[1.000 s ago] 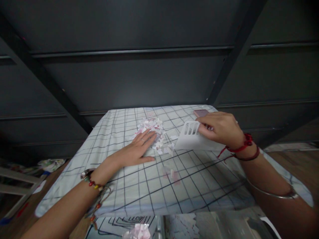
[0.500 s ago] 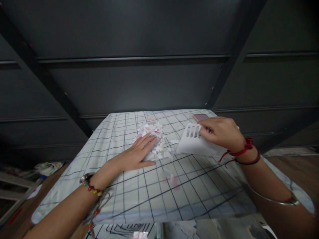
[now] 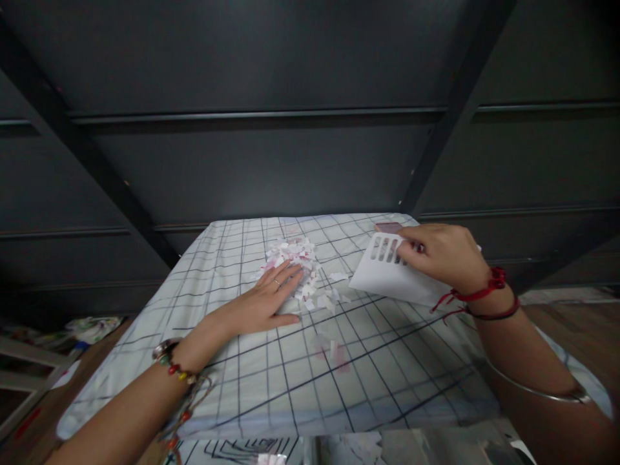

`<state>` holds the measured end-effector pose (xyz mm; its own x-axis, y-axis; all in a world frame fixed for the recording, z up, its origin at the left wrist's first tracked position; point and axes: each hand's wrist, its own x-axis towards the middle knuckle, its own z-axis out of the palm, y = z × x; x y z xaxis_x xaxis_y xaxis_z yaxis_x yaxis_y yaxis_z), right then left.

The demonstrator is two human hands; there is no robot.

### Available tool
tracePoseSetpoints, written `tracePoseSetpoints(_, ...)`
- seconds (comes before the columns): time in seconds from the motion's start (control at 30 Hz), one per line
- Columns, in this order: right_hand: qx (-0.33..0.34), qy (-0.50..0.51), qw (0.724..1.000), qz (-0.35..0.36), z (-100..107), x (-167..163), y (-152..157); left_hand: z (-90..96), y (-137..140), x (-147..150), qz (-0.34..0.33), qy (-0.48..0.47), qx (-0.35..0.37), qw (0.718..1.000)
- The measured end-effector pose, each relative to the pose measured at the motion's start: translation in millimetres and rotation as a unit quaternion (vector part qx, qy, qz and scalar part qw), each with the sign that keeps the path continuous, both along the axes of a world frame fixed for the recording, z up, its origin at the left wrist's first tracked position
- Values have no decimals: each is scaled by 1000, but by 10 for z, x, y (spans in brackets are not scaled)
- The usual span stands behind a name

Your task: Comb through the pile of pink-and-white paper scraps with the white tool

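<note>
My left hand [image 3: 266,298] lies flat with its fingers stretched out, the fingertips over the near left part of a pile of torn paper scraps [image 3: 289,249]. A ring and beaded bracelets are on that hand and wrist. To the right of the pile, my right hand [image 3: 440,256] grips the upper edge of a white slotted plastic piece [image 3: 382,274], thumb in front. The piece is tilted above the cloth, its row of slots near the top; the hand hides part of it. A few loose scraps [image 3: 339,276] lie between the pile and the white piece.
The checked cloth [image 3: 242,381] covers the table. A pinkish flat object [image 3: 388,227] lies behind my right hand. Faint pinkish bits [image 3: 339,356] lie nearer me. Dark panels [image 3: 271,168] rise behind the table. A pale frame [image 3: 29,365] stands at lower left.
My right hand has moved slightly right with the white slotted plastic piece, which is now tilted more. My left hand has stayed almost in place on the scraps.
</note>
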<state>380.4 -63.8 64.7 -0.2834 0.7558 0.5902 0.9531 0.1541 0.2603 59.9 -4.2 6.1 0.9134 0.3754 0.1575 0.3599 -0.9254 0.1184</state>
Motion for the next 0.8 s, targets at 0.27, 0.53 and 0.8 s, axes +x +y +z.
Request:
tracePoseSetpoints(0.27, -78, -12, 996, 29, 4, 55, 2, -19, 12, -6, -2, 5, 0, 1000)
tracePoseSetpoints(0.53, -81, 29, 991, 99, 20, 27, -14, -8, 11, 4, -3, 4, -6, 1000)
tracePoseSetpoints(0.8, -127, 26, 975, 179, 7, -169, -41, -25, 19, 6, 1, 10, -6, 1000)
